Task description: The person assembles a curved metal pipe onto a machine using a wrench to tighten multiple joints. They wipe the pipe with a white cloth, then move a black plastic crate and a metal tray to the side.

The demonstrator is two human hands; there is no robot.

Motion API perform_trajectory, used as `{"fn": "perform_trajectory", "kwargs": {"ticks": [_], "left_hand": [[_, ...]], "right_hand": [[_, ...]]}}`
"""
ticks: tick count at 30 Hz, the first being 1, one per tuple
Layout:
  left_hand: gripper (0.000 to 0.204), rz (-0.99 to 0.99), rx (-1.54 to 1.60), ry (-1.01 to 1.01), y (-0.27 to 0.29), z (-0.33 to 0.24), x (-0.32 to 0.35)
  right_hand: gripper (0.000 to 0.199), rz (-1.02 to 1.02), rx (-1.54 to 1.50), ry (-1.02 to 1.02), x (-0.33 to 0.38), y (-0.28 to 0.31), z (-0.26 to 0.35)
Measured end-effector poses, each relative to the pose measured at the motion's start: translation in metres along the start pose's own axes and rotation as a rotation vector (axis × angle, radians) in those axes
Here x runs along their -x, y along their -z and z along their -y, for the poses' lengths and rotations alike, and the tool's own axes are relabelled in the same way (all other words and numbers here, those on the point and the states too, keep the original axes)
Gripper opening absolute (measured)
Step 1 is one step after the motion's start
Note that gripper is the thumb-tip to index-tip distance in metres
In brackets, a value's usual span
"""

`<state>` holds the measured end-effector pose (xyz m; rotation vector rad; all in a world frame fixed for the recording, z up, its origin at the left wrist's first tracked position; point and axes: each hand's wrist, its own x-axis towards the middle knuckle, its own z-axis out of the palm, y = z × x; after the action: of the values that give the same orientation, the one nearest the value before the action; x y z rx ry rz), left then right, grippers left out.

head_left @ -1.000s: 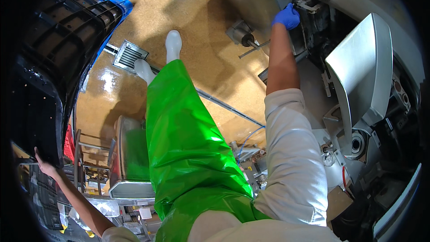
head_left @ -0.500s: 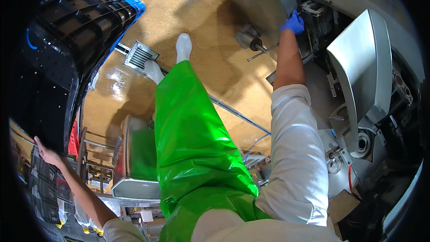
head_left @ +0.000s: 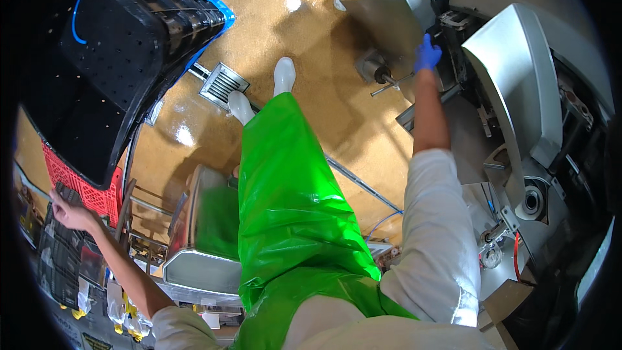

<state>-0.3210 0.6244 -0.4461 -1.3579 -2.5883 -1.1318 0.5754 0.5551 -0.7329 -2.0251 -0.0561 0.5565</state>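
Observation:
My left hand (head_left: 72, 214), bare, is held out at the far left with its fingers partly stretched. Its fingertips are at the end of a thin grey rail (head_left: 29, 183); whether they touch it I cannot tell. Just above is a large black tub (head_left: 78, 116) with small pale bits on its inner wall. My right hand (head_left: 427, 56), in a blue glove, is raised with fingers apart and appears to hold nothing. It is beside the dark opening of a stainless steel machine (head_left: 376, 10), near a metal latch part (head_left: 456, 21). A curved steel cover (head_left: 512, 71) stands swung out to its right.
A red perforated crate (head_left: 91, 188) and stacked dark grey crates (head_left: 59, 253) are at the left. Below stands a steel bin (head_left: 201, 272). A floor drain (head_left: 223, 84) lies near my white boots (head_left: 284, 76). A knobbed shaft with a crossbar (head_left: 383, 78) sticks out from the machine.
My right hand has drawn back from the machine's latch and its fingers have spread. The black tub has shifted up and right, away from my left hand, uncovering more of the red crate.

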Motion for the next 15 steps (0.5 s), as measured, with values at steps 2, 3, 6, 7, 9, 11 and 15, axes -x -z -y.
{"fn": "perform_trajectory", "kwargs": {"ticks": [2, 3, 6, 7, 9, 11, 15], "left_hand": [[0.028, 0.018, 0.145, 0.031, 0.034, -0.037, 0.016], [0.027, 0.054, 0.187, 0.016, 0.052, -0.063, 0.025], [0.025, 0.293, -0.197, -0.254, 0.091, -0.14, 0.062], [0.022, 0.429, -0.086, -0.209, 0.097, -0.151, 0.071], [0.023, 0.617, 0.164, 0.121, 0.085, -0.211, 0.111], [0.026, 0.995, 0.015, 0.092, 0.066, -0.249, 0.135], [0.029, 1.219, 0.132, -0.235, 0.012, -0.261, 0.213]], "right_hand": [[0.057, 0.261, 0.086, 0.027, 0.072, -0.008, 0.023], [0.052, 0.358, 0.084, 0.071, 0.117, -0.012, 0.039], [0.029, 0.732, 0.033, 0.176, 0.26, -0.016, 0.09], [0.026, 0.89, -0.056, 0.132, 0.317, -0.019, 0.113], [0.025, 1.167, -0.107, 0.126, 0.403, -0.013, 0.149], [0.036, 1.454, 0.007, 0.137, 0.467, 0.005, 0.164], [0.06, 1.594, -0.083, -0.265, 0.545, 0.033, 0.151]]}}
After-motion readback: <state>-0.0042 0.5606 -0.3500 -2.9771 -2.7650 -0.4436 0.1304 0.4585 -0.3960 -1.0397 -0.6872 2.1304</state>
